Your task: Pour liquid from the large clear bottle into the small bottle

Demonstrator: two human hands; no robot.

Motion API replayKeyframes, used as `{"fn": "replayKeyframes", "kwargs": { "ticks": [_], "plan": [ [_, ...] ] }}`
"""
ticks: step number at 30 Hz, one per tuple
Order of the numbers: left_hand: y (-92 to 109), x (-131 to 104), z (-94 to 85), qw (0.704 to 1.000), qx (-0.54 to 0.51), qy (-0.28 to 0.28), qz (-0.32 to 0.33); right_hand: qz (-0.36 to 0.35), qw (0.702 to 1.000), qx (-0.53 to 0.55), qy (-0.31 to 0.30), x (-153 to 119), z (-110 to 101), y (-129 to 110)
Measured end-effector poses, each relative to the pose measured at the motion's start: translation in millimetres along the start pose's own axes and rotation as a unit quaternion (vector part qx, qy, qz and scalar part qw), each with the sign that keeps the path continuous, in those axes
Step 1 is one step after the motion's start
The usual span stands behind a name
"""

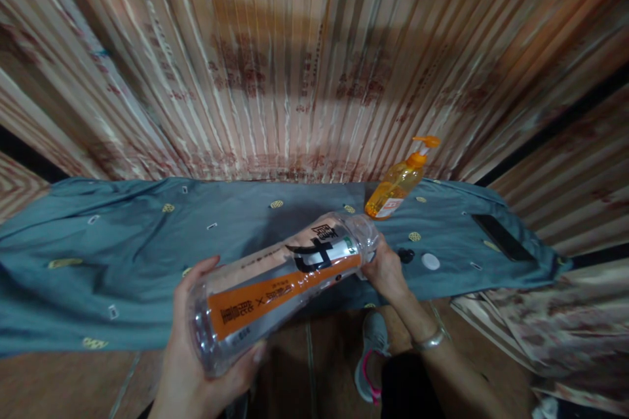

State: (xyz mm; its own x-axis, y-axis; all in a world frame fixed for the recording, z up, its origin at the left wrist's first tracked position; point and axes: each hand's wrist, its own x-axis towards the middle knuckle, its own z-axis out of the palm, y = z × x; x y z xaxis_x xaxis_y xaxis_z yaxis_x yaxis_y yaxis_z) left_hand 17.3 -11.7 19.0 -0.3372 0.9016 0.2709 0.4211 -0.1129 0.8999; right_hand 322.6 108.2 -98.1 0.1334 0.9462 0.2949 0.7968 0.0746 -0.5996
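The base of a clear bottle [285,278] with an orange label is cupped by the left hand [194,357], its fingers spread wide around the plastic. The bottle is held slantwise over the near edge of a teal cloth [152,242], its neck pointed right and away. The neck is gripped by the right hand [386,270], whose fingers are closed around it, though partly hidden; a bracelet [431,340] is worn on that wrist. Below, a shoe [371,353] is seen on the floor. On the cloth, just beyond the right hand, a small black object [405,255] and a white disc [431,262] are seen side by side. Farther right, a phone [501,237] is laid flat. Behind the neck, an amber pump bottle [396,188] is stood. The background is filled by a pleated curtain [289,78].
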Motion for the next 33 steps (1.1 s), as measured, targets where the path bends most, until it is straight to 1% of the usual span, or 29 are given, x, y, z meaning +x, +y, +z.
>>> {"fn": "replayKeyframes", "kwargs": {
  "ticks": [6, 14, 19, 25, 28, 33],
  "plan": [
    [-0.1, 1.3, -1.1, 1.0, 0.0, -0.013, -0.002, 0.006, 1.0, -0.009, 0.001, 0.0, 0.8, -1.4],
    [1.9, 0.8, 0.3, 1.0, -0.016, -0.003, -0.018, 0.005, 1.0, -0.005, -0.004, 0.3, -1.3, -2.6],
    [4.5, 0.8, 1.7, 0.999, -0.043, -0.001, -0.032, 0.009, 1.0, -0.005, -0.011, 0.6, -2.0, -1.7],
    [6.8, 0.5, 3.9, 0.999, -0.042, 0.012, -0.03, -0.005, 1.0, 0.013, 0.002, 0.3, 0.9, -0.4],
    [7.4, 0.0, 4.8, 0.998, -0.053, 0.012, -0.038, 0.001, 1.0, 0.007, 0.004, 0.8, 2.4, 1.0],
    [7.3, 0.4, 3.1, 0.998, -0.051, 0.003, -0.033, 0.0, 1.0, 0.0, 0.0, 1.2, 1.7, 1.2]
  ]
}}
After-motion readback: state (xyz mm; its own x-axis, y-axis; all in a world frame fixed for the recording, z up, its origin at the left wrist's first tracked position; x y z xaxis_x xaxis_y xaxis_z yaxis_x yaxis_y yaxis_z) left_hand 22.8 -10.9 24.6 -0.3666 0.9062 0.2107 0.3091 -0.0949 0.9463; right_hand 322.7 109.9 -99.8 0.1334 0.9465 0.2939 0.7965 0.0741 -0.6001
